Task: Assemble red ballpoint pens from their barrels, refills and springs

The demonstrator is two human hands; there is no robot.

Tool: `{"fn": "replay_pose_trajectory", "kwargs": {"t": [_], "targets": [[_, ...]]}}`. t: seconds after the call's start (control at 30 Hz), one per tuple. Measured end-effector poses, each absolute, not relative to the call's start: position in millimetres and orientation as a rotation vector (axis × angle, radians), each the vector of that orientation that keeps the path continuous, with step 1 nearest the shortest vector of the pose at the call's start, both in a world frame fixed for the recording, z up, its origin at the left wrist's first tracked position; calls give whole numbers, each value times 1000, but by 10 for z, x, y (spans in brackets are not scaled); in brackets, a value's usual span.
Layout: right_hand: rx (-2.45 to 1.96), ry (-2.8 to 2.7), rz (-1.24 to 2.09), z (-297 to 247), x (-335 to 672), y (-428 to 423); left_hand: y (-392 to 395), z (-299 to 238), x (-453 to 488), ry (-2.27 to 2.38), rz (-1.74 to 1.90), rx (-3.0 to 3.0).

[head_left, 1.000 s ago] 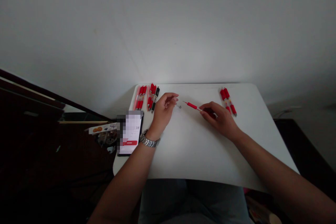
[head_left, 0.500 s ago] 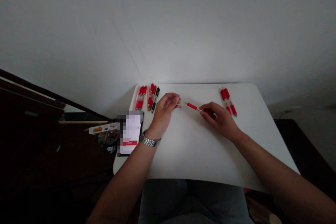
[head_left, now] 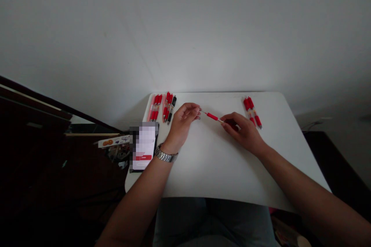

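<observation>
Above the middle of the white table (head_left: 208,162), my right hand (head_left: 242,129) pinches the rear of a pen with a red grip (head_left: 212,116). The pen points left and slightly away, with a thin refill tip sticking out of its front end. My left hand (head_left: 184,117) is closed in a pinch right at that tip. Whatever small piece lies between its fingertips is too small and hidden to name. A steel watch (head_left: 165,153) is on the left wrist.
Several red pens (head_left: 156,107), pink ones and a black pen (head_left: 171,110) lie at the table's back left. Two red pens (head_left: 252,112) lie at the back right. A phone (head_left: 145,146) rests by the left edge. A wall (head_left: 203,38) rises behind the table.
The gap between my left fingertips and the pen's tip has closed; the left fingers have shifted slightly right to meet it. My right hand has hardly moved.
</observation>
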State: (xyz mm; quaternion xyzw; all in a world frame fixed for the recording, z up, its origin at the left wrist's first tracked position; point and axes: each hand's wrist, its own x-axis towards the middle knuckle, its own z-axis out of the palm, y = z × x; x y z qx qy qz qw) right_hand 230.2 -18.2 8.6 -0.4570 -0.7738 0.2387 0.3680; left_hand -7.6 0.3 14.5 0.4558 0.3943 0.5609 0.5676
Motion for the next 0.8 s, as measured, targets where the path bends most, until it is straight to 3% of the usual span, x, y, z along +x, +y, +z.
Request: {"fn": "replay_pose_trajectory", "kwargs": {"t": [0.8], "targets": [[-1141,-1983,608,119,2288,-198,-40,158,-30,894,1241,1146]]}}
